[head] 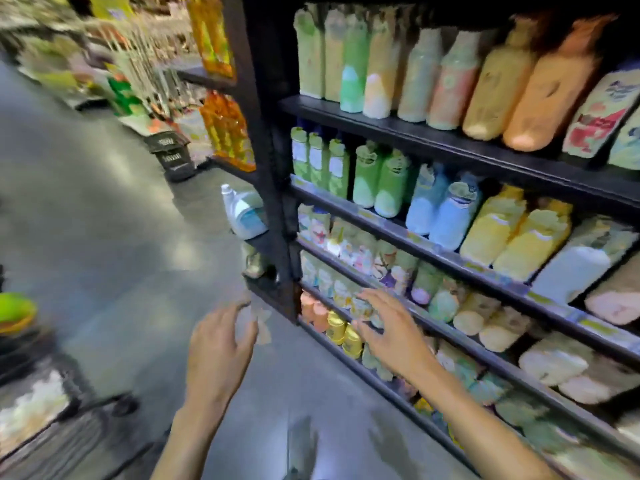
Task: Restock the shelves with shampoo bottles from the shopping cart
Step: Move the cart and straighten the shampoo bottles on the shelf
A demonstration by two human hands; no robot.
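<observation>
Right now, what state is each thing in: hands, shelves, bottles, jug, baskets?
Left hand, open, fingers spread, nothing clearly held.
Right hand, open, fingers spread at the small bottles, contact unclear.
Small bottles, upright on a low shelf.
Shelves, stocked with rows of bottles.
Jug, upright, capped.
Baskets, stacked on the floor.

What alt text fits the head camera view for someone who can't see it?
A person's right hand, fingers spread, reaches to small bottles low on a dark rack packed with shampoo bottles; the left hand hovers open over the grey floor.
</observation>
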